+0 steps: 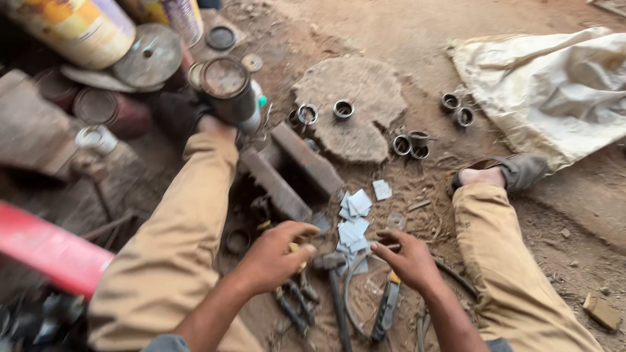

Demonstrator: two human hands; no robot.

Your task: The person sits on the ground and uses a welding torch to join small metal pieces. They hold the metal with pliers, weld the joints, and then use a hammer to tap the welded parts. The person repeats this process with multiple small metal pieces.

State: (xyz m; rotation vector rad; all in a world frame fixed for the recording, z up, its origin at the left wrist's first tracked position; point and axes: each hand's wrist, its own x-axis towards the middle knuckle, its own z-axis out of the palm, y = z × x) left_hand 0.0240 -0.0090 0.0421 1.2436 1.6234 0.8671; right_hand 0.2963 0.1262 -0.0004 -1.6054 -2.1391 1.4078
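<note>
Left hand [274, 254] curled, pinching a small yellowish piece [295, 248]. Right hand [411, 259] at three o'clock of it, fingers bent, resting on dirt floor [391, 32] beside square metal cut-outs [353, 221]; hammer [334, 274] between.

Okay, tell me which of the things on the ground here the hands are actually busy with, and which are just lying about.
In hand or at the hands:
- left hand gripping a small yellow piece
- right hand on the metal squares
- hammer
- pliers

Lying about:
- metal rings
- flat stone
- sack
- cans
- red bar
</note>
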